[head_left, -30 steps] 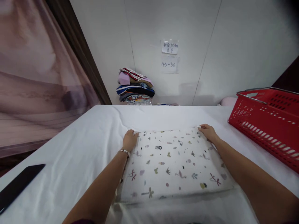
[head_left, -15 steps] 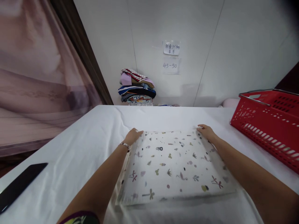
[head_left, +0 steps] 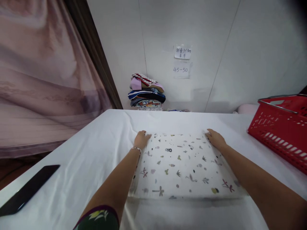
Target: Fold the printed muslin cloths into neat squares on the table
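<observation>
Patterned cloth (head_left: 183,166) lies at lower centre on the white-covered table (head_left: 96,153); I judge the step in hand to be straightening it, the next move calling for an even hold. Its near edge faces me, its long axis apparently running left to right. At the far corners, my left hand (head_left: 142,140) and right hand (head_left: 216,139) appear closed, pinching fabric.

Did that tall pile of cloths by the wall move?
No. The pile of cloths keeps its place left of the upper paper sign on the wall; both drifted right in the picture together.
</observation>
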`<state>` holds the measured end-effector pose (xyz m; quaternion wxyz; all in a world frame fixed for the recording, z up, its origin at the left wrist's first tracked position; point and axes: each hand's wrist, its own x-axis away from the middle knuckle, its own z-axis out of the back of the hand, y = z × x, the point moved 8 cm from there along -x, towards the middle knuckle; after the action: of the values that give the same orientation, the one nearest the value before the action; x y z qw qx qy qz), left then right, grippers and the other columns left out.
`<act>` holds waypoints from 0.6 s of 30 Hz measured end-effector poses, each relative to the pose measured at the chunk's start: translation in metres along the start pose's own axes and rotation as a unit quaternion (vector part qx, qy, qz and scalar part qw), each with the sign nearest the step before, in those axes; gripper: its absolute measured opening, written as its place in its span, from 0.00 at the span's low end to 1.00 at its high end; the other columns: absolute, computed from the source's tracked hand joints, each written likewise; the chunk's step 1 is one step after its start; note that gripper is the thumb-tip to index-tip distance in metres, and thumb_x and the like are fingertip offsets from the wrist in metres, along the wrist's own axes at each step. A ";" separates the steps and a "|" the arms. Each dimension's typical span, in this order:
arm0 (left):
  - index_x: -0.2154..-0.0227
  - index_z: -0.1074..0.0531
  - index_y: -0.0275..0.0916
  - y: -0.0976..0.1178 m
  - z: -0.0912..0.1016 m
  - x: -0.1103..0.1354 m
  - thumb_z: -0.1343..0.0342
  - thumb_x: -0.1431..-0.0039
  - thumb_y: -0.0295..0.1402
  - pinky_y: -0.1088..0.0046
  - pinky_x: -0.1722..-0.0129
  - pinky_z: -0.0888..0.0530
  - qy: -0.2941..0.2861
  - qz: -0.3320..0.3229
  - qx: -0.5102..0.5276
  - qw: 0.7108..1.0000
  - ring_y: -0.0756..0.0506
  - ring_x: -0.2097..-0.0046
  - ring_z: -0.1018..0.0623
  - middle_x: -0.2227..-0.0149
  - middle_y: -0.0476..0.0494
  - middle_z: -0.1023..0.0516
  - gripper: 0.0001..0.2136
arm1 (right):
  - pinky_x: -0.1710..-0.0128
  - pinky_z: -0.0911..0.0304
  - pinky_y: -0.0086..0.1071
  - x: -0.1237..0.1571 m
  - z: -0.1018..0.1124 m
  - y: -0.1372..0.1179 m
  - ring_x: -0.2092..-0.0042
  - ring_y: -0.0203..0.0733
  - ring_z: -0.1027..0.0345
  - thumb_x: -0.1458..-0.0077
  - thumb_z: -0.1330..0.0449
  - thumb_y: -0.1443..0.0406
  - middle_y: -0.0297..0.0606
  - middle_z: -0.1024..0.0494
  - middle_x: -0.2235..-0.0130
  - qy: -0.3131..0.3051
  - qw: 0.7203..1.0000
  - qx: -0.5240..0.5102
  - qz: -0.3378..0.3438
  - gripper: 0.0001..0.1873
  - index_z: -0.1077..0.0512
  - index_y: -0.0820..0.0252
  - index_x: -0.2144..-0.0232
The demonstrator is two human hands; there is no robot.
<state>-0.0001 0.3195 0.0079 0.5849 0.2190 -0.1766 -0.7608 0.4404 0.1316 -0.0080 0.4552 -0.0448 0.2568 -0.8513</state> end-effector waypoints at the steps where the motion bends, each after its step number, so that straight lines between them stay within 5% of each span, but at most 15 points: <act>1: 0.53 0.32 0.34 0.000 0.001 0.002 0.45 0.47 0.40 0.64 0.55 0.32 0.004 -0.002 -0.011 1.000 0.38 0.52 0.30 0.52 0.34 0.30 0.20 | 0.52 0.41 0.43 0.001 0.000 0.001 0.51 0.53 0.35 0.46 0.48 0.58 0.48 0.27 0.52 -0.008 1.000 0.016 -0.004 0.24 0.34 0.61 0.48; 4: 0.52 0.33 0.35 0.019 0.009 0.008 0.48 0.44 0.32 0.61 0.50 0.36 0.039 -0.070 -0.081 0.993 0.37 0.45 0.35 0.48 0.35 0.33 0.17 | 0.52 0.41 0.48 0.002 0.006 -0.007 0.49 0.57 0.37 0.44 0.50 0.58 0.54 0.30 0.50 -0.008 0.994 0.104 0.015 0.26 0.37 0.65 0.45; 6: 0.52 0.32 0.38 0.044 0.008 0.014 0.50 0.44 0.27 0.62 0.48 0.37 0.046 -0.162 -0.127 0.978 0.39 0.45 0.36 0.48 0.38 0.32 0.15 | 0.50 0.43 0.47 0.005 0.007 -0.028 0.46 0.56 0.41 0.43 0.52 0.61 0.53 0.33 0.47 0.007 0.982 0.162 0.093 0.24 0.37 0.66 0.46; 9: 0.55 0.31 0.40 0.072 -0.012 0.023 0.50 0.42 0.29 0.64 0.49 0.36 -0.018 -0.271 -0.132 0.953 0.43 0.48 0.33 0.51 0.42 0.29 0.12 | 0.45 0.46 0.41 0.017 -0.006 -0.066 0.44 0.49 0.42 0.42 0.54 0.66 0.47 0.33 0.45 -0.017 0.960 0.153 0.233 0.22 0.35 0.64 0.47; 12: 0.56 0.30 0.39 0.079 -0.025 0.025 0.48 0.43 0.31 0.64 0.52 0.35 -0.056 -0.284 -0.131 0.948 0.43 0.52 0.31 0.56 0.43 0.27 0.11 | 0.47 0.45 0.39 0.025 -0.025 -0.089 0.47 0.46 0.38 0.42 0.54 0.67 0.44 0.29 0.48 -0.067 0.949 0.113 0.285 0.21 0.34 0.62 0.48; 18: 0.67 0.29 0.37 0.089 -0.015 0.044 0.50 0.44 0.26 0.64 0.56 0.36 -0.001 -0.362 -0.170 0.917 0.43 0.58 0.31 0.64 0.42 0.28 0.05 | 0.54 0.40 0.39 0.034 -0.028 -0.104 0.56 0.47 0.35 0.43 0.52 0.68 0.45 0.26 0.58 -0.056 0.931 0.132 0.337 0.16 0.28 0.62 0.57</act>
<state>0.0712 0.2542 0.0363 0.2978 0.1646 0.0457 -0.9392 0.3338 0.1626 0.0123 0.7305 0.0572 0.1160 -0.6705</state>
